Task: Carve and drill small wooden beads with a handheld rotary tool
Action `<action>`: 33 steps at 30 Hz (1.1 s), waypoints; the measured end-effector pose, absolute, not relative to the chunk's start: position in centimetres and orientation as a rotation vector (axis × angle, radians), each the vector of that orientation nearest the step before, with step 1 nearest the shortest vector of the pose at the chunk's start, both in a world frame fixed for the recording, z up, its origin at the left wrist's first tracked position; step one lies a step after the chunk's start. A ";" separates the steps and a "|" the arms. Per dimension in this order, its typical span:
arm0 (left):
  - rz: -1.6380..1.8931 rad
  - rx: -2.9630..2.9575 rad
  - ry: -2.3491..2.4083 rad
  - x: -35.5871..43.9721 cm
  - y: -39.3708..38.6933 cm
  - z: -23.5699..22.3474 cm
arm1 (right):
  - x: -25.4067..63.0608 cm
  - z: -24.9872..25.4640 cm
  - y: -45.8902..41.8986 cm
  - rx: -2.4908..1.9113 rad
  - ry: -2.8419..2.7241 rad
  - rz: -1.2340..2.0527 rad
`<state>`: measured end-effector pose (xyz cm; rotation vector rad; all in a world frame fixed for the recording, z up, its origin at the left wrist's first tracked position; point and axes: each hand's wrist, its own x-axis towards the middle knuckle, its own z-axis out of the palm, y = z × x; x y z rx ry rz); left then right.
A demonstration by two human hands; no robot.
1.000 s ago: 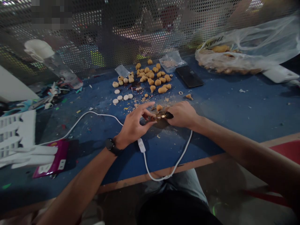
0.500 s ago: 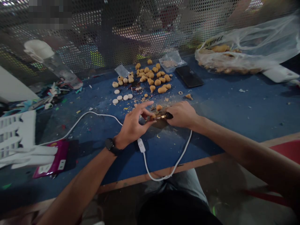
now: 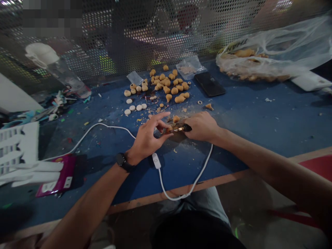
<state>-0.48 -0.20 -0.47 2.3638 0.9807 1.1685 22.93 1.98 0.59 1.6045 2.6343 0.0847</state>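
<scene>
Since the slim rotary tool (image 3: 178, 129) looks light and stiff, I'd hold its dark body, as my right grip (image 3: 201, 126) does, closed around it above the blue counter (image 3: 259, 128); my half-curled left grip (image 3: 146, 136) meets its brass tip, though I can't tell whether it pinches anything.

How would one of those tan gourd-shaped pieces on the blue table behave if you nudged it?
The tan gourd-shaped pieces would probably roll a little, though their waisted shape should stop them quickly. The crumbs scattered around them suggest a soft material, so each is likely light and easily chipped.
</scene>
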 end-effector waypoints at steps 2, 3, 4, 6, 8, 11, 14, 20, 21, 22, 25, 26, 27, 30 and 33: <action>1.165 2.358 0.973 -0.5 -0.2 -0.5 | 22.9 0.6 2.0 1.606 2.632 0.083; 1.161 2.355 0.970 -0.4 -0.3 -0.5 | 22.9 0.6 2.0 1.606 2.631 0.082; 1.156 2.354 0.969 -0.4 -0.3 -0.5 | 22.9 0.7 2.0 1.607 2.629 0.082; 1.148 2.353 0.973 -0.4 -0.3 -0.6 | 22.9 0.7 2.0 1.608 2.625 0.080; 1.150 2.351 0.973 -0.4 -0.4 -0.6 | 22.9 0.6 2.0 1.613 2.621 0.080; 1.146 2.343 0.979 -0.4 -0.4 -0.6 | 22.9 0.6 2.0 1.623 2.618 0.082; 1.135 2.340 0.987 -0.4 -0.4 -0.5 | 22.9 0.5 2.0 1.624 2.615 0.079; 1.148 2.340 0.958 -0.4 -0.3 -0.6 | 22.9 0.6 2.0 1.629 2.614 0.078; 1.145 2.341 0.965 -0.4 -0.3 -0.6 | 22.9 0.6 2.0 1.628 2.615 0.077; 1.144 2.342 0.973 -0.4 -0.3 -0.6 | 22.9 0.6 2.0 1.627 2.615 0.076; 1.144 2.347 0.987 -0.4 -0.3 -0.6 | 22.9 0.7 1.9 1.624 2.612 0.075; 1.146 2.349 0.986 -0.4 -0.3 -0.5 | 22.9 0.7 1.9 1.624 2.610 0.076; 1.149 2.350 0.982 -0.4 -0.3 -0.5 | 22.9 0.7 1.9 1.623 2.610 0.076; 1.148 2.351 0.975 -0.4 -0.3 -0.5 | 22.9 0.7 2.0 1.620 2.607 0.077; 1.135 2.353 0.988 -0.4 -0.3 -0.5 | 22.9 0.7 2.0 1.614 2.606 0.076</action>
